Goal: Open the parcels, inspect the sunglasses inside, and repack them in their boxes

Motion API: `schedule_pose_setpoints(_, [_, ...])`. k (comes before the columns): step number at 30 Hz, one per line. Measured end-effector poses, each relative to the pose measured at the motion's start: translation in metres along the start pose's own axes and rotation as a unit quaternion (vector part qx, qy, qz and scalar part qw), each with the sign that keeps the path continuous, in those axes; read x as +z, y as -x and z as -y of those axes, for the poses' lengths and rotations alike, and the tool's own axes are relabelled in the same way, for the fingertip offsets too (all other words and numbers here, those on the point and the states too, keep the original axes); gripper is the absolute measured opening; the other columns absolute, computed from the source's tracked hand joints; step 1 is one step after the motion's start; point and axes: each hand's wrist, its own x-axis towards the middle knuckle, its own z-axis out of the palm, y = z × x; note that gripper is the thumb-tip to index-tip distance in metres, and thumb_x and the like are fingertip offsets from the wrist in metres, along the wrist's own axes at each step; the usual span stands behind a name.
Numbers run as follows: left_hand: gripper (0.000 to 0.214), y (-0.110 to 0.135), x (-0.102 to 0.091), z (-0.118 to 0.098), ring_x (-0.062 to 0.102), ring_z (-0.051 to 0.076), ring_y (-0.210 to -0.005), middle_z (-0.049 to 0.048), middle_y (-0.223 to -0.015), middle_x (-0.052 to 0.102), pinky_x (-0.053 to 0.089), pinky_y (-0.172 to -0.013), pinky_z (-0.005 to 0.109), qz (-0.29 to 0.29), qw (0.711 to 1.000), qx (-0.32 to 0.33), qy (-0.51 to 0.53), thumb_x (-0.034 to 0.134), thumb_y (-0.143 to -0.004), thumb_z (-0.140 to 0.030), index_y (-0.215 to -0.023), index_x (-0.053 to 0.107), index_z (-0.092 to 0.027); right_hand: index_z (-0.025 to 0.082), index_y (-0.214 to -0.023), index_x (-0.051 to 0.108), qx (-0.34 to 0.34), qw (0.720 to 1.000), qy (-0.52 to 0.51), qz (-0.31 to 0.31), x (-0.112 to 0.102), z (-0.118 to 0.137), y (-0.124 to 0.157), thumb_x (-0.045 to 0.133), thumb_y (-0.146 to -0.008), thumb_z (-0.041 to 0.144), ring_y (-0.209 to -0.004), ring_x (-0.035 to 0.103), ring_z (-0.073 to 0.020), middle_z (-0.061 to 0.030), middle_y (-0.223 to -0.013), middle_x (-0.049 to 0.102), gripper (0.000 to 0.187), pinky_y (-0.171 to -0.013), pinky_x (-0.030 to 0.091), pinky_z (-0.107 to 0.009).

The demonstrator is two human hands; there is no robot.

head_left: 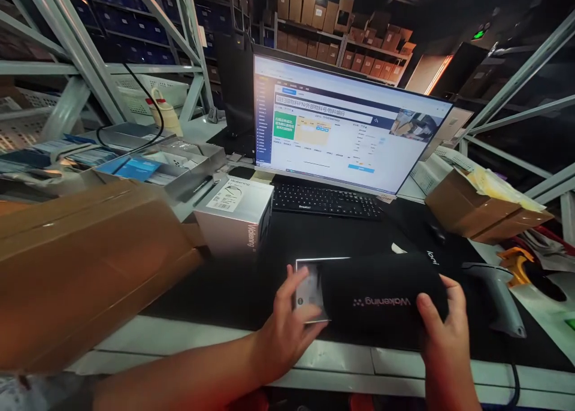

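Note:
A black pouch (381, 297) printed "Wakening", upside down from here, lies sideways before me over the dark desk mat. My right hand (444, 333) grips its right end, thumb on the near face. Out of the pouch's left end sticks a flat, pale grey-and-white piece (309, 288), perhaps a booklet or thin box; its inner part is hidden in the pouch. My left hand (291, 321) has its fingers bent around that piece's outer end. A silver-white "Wakening" box (236, 213) with a label on top stands behind and left of my left hand.
A large brown carton (85, 261) fills the left. Behind are a monitor (341, 129), keyboard (326, 201) and a metal tray (188, 165) of packets. On the right lie a barcode scanner (501, 303), mouse (435, 232), tape dispenser (521, 267) and an open carton (471, 204).

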Motion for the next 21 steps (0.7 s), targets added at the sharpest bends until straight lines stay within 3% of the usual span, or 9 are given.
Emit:
schedule_pose_setpoints(3, [0.075,-0.005,0.004,0.005,0.028,0.039,-0.148,0.0198,-0.157,0.017,0.039,-0.115,0.061,-0.058,0.989,-0.072,0.120,0.076,-0.080,-0.009,-0.139,0.033,-0.026,0.020,-0.121,0.053,0.025,0.999,0.014,-0.019,0.018,0.005,0.000,0.061,-0.084,0.061,-0.103,0.063,-0.0318,-0.0123,-0.115,0.066,0.056,-0.086,0.051,-0.043])
schedule_pose_setpoints(7, [0.100,-0.019,0.007,0.007,0.016,0.038,-0.152,0.0192,-0.163,0.004,0.032,-0.117,0.060,-0.088,0.961,-0.157,0.210,0.084,-0.071,-0.014,-0.146,0.020,-0.031,0.019,-0.106,0.064,-0.037,0.994,0.105,-0.006,0.034,0.018,-0.008,0.059,-0.082,0.067,-0.110,0.059,-0.0347,-0.0134,-0.115,0.066,0.054,-0.089,0.048,-0.046])
schedule_pose_setpoints(11, [0.125,-0.022,0.007,0.006,0.015,0.037,-0.152,0.0194,-0.165,0.002,0.024,-0.121,0.059,-0.060,0.947,-0.250,0.192,0.086,-0.060,-0.006,-0.152,0.006,-0.032,0.019,-0.085,0.070,-0.113,0.966,0.232,0.015,0.037,0.019,-0.019,0.056,-0.084,0.070,-0.119,0.050,-0.0412,-0.0177,-0.125,0.062,0.053,-0.093,0.045,-0.056])
schedule_pose_setpoints(15, [0.134,-0.016,0.009,0.016,0.016,0.043,-0.151,0.0199,-0.164,0.004,0.024,-0.119,0.066,-0.007,0.944,-0.318,0.086,0.093,-0.053,-0.016,-0.155,0.006,-0.031,0.018,-0.074,0.073,-0.155,0.924,0.347,0.045,0.041,0.013,-0.024,0.054,-0.085,0.072,-0.124,0.043,-0.0481,-0.0205,-0.136,0.054,0.058,-0.092,0.043,-0.065])
schedule_pose_setpoints(17, [0.137,-0.013,0.011,0.023,0.020,0.045,-0.149,0.0219,-0.161,0.010,0.027,-0.117,0.067,0.019,0.936,-0.346,0.069,0.094,-0.052,-0.021,-0.156,0.006,-0.030,0.017,-0.081,0.073,-0.164,0.918,0.358,0.043,0.044,0.013,-0.025,0.052,-0.086,0.072,-0.122,0.047,-0.0475,-0.0209,-0.138,0.052,0.059,-0.092,0.043,-0.066])
schedule_pose_setpoints(19, [0.137,-0.012,0.011,0.029,0.029,0.044,-0.146,0.0236,-0.157,0.023,0.031,-0.115,0.066,0.048,0.928,-0.361,0.076,0.094,-0.053,-0.023,-0.156,0.004,-0.027,0.016,-0.103,0.070,-0.176,0.926,0.333,0.012,0.044,0.013,-0.028,0.058,-0.083,0.071,-0.126,0.046,-0.0457,-0.0223,-0.144,0.046,0.061,-0.097,0.042,-0.065])
schedule_pose_setpoints(21, [0.135,-0.012,0.009,0.031,0.034,0.043,-0.144,0.0240,-0.154,0.029,0.035,-0.114,0.065,0.061,0.936,-0.343,0.060,0.094,-0.056,-0.026,-0.156,0.003,-0.026,0.017,-0.127,0.058,-0.178,0.949,0.258,0.017,0.040,0.011,-0.035,0.066,-0.079,0.068,-0.127,0.049,-0.0411,-0.0223,-0.146,0.043,0.071,-0.101,0.043,-0.061])
